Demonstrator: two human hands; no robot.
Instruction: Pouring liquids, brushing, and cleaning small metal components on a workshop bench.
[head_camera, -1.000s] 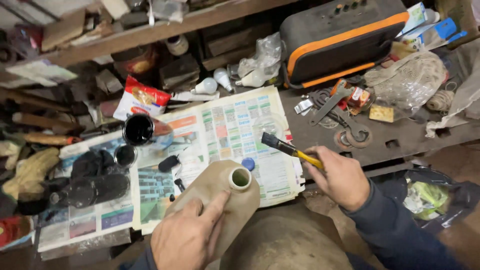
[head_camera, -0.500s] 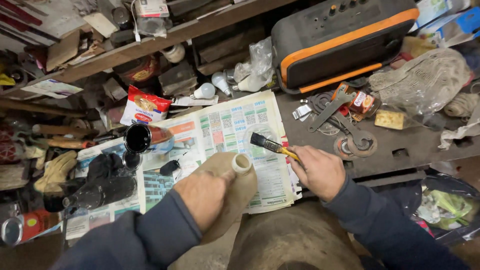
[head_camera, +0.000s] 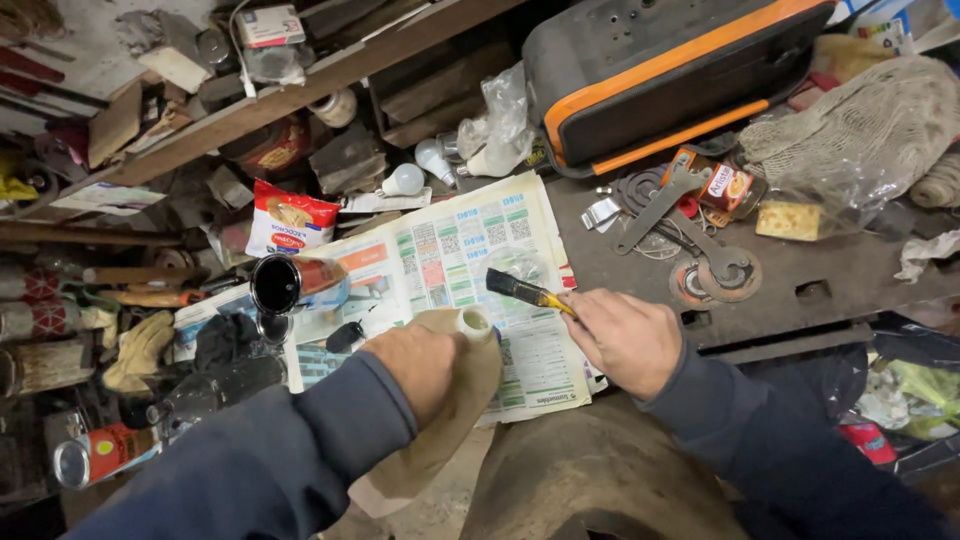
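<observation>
Cluttered workbench (head_camera: 800, 290) carries one orange-and-black case (head_camera: 660, 70), spread newspaper (head_camera: 450, 260), one open dark tin (head_camera: 280, 285). Left hand (head_camera: 420, 365) grips a tan jug (head_camera: 460, 400) over the paper; right hand (head_camera: 625, 340) clasps one brush (head_camera: 525, 290) beside its neck.

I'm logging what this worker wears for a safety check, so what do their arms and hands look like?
Both arms are in long, dark blue-grey sleeves of a soft knitted-looking cloth that reach the wrists. The left hand and right hand are bare: no gloves, and no rings or watch that I can see. The sleeves carry no visible markings.
</observation>
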